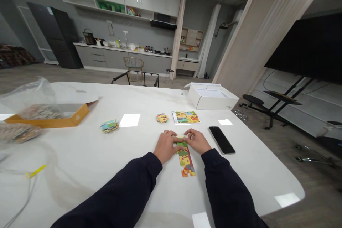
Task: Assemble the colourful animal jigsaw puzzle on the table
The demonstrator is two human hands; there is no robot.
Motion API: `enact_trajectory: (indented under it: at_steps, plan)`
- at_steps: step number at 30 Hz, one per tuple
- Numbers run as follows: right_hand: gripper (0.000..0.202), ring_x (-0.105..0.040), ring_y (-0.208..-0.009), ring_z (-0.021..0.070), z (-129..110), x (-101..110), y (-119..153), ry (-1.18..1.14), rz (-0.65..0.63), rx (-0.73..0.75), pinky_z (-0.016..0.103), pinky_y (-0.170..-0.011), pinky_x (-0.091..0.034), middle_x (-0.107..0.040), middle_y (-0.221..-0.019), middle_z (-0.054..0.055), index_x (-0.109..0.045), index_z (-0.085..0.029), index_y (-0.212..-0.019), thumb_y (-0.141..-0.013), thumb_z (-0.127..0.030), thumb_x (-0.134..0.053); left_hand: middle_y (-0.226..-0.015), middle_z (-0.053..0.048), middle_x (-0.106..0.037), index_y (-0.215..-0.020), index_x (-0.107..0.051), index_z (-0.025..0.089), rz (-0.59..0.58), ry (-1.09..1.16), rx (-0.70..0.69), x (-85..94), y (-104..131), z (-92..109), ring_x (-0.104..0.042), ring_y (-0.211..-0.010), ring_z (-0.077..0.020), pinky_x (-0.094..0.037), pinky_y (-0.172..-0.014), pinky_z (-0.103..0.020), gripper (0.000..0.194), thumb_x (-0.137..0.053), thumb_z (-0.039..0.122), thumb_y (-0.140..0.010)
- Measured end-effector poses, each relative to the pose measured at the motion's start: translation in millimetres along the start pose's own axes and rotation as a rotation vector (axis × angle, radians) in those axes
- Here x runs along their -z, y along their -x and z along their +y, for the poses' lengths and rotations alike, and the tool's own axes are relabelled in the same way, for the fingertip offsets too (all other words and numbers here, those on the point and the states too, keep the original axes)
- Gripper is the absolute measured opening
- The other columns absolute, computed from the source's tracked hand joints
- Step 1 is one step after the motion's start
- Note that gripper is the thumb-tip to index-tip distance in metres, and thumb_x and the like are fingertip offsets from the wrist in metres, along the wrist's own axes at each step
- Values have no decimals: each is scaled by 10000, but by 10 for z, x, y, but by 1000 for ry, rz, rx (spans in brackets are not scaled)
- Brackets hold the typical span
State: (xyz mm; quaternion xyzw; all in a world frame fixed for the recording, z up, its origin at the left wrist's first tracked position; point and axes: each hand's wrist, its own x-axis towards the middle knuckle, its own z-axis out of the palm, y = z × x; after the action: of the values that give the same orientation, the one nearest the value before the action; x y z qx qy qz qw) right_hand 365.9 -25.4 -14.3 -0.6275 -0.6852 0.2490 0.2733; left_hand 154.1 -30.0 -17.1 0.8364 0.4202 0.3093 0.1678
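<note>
A narrow strip of joined jigsaw puzzle pieces (186,162), green at its far end and orange with a lion at its near end, lies flat on the white table (107,178). My left hand (167,145) comes in from the left, thumb and forefinger closed on the strip's far part. From the right, my right hand (197,140) has its fingertips curled against the far end. The fingers hide the exact piece between them. Beyond my hands are a printed picture sheet (187,117) and a round pile of puzzle pieces (162,118).
Another pile of pieces (109,125) sits farther left. A yellow box (77,115) holds a clear bag of pieces, with a second bag (21,133) beside it. To the right lie a black phone (221,140) and an open white box (212,96). A cable (29,185) crosses the table's left side.
</note>
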Motion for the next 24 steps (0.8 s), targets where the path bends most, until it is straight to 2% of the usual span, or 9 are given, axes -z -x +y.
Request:
enact_trajectory:
  at_steps: [2,5,9,16,21,24]
  plan:
    - [404,-493,-619,129,29,47,16,-65,-96,23,264,-632,-432,-598,-763,-33,-657,-208,-1093,-775,-432,-766,-1190,-63,-702,-1063,-819,344,-32,-35,-30,28,30,-4,-559,-1131,-291,-492,-950,-475,178,-725,395,-921]
    - [635,-470,-670,117,77,143,53,-185,-267,67,256,-664,-448,-565,-870,-29,-612,-214,-1250,-684,-364,-860,-1236,-50,-701,-1098,-809,351,-40,-68,-56,51,75,20,-549,-1153,-291,-483,-956,-476,220,-680,278,-936]
    - [874,-446,-737,123,112,203,82,-173,-350,94,261,-710,-449,-523,-966,-24,-575,-255,-1360,-563,-259,-932,-1249,-55,-701,-1132,-800,350,-47,-98,-50,51,79,57,-553,-1160,-298,-485,-955,-489,269,-640,246,-942]
    - [834,-435,-749,135,101,173,73,-148,-354,97,277,-715,-437,-499,-961,-25,-626,-254,-1340,-563,-251,-926,-1236,-78,-710,-1070,-822,313,-34,-119,-33,69,64,53,-572,-1156,-295,-501,-951,-481,232,-630,262,-951]
    - [798,-422,-744,133,81,189,80,-130,-355,97,277,-716,-434,-499,-961,-20,-652,-244,-1323,-568,-215,-908,-1270,-45,-710,-1038,-825,342,-69,-107,-76,79,64,43,-577,-1168,-303,-497,-943,-485,224,-680,242,-900]
    - [791,-426,-739,135,76,196,85,-126,-346,103,283,-720,-438,-508,-956,-16,-659,-241,-1319,-568,-226,-905,-1257,-41,-716,-1032,-817,321,-59,-95,-94,63,71,52,-588,-1157,-297,-495,-947,-480,197,-675,258,-911]
